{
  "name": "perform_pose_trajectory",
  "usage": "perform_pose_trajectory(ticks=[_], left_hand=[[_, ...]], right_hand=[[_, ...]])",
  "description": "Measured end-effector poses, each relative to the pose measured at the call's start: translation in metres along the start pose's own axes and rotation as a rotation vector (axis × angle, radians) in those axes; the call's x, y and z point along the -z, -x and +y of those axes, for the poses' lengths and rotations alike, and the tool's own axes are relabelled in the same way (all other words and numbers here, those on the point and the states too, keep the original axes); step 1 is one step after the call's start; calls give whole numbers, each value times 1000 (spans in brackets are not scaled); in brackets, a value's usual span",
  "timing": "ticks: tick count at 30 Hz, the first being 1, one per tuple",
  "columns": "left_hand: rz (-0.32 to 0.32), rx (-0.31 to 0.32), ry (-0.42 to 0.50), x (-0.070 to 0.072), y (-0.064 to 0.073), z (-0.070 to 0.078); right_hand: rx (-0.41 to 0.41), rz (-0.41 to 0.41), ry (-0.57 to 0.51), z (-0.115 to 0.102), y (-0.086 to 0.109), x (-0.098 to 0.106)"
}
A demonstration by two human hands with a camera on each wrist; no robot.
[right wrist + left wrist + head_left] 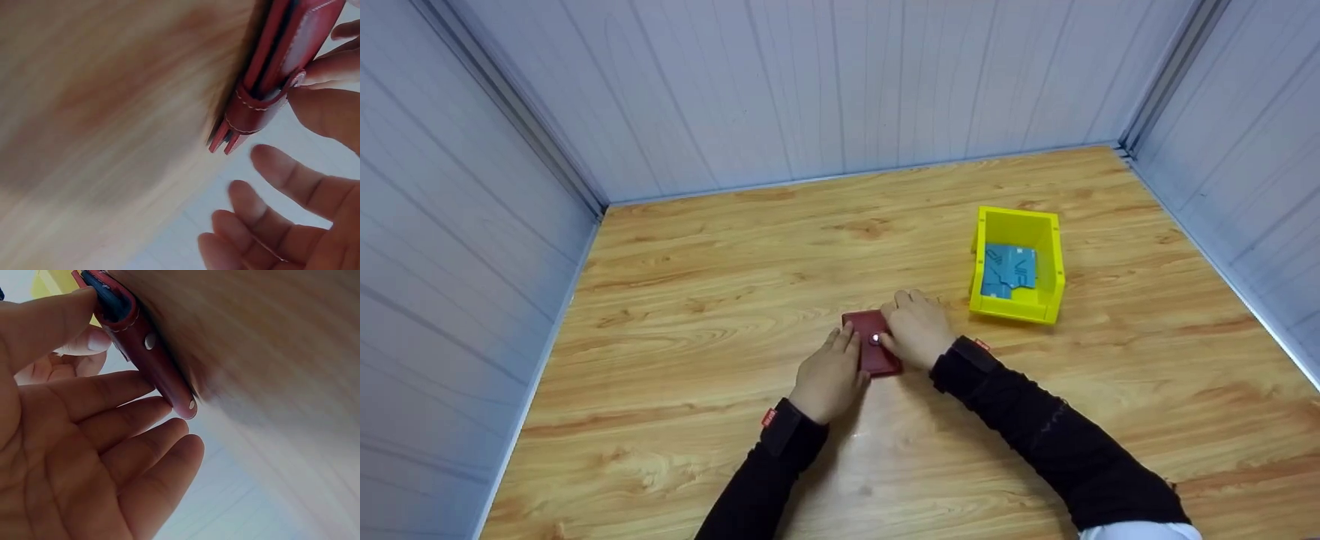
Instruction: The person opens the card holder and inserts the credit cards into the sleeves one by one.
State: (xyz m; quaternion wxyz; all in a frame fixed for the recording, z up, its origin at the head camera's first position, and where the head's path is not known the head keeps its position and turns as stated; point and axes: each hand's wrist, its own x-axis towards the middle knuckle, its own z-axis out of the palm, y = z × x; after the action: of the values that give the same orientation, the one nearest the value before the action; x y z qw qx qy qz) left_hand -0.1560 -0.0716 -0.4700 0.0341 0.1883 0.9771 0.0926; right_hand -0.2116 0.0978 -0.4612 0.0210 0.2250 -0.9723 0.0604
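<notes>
A dark red leather card holder (pixel 865 325) with white stitching lies flat on the table between both hands. Its strap (pixel 250 112) wraps over the open side to a round snap (pixel 875 339). Dark card edges (pixel 112 301) show at one end. My left hand (pixel 829 379) rests against the left side, with nearly straight fingers touching the spine and the thumb at the near end. My right hand (pixel 919 330) has its thumb at the snap. In the right wrist view, the other right fingers (pixel 281 174) spread loosely, apart from the leather.
A yellow plastic bin (pixel 1054 289) stands to the right of the hands, with several blue cards (pixel 1016 264) marked VIP inside. The wood-grain table (pixel 697 300) is bounded by pale panel walls (pixel 795 90) at the back and both sides.
</notes>
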Motion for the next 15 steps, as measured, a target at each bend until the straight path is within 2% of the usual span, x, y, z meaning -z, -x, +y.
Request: perform_pose_trajectory(ticks=[10, 15], left_hand=[[30, -7, -16, -2, 1, 0], [23, -11, -15, -1, 1, 0]], right_hand=[[25, -31, -22, -4, 0, -3], [43, -25, -10, -6, 0, -3]])
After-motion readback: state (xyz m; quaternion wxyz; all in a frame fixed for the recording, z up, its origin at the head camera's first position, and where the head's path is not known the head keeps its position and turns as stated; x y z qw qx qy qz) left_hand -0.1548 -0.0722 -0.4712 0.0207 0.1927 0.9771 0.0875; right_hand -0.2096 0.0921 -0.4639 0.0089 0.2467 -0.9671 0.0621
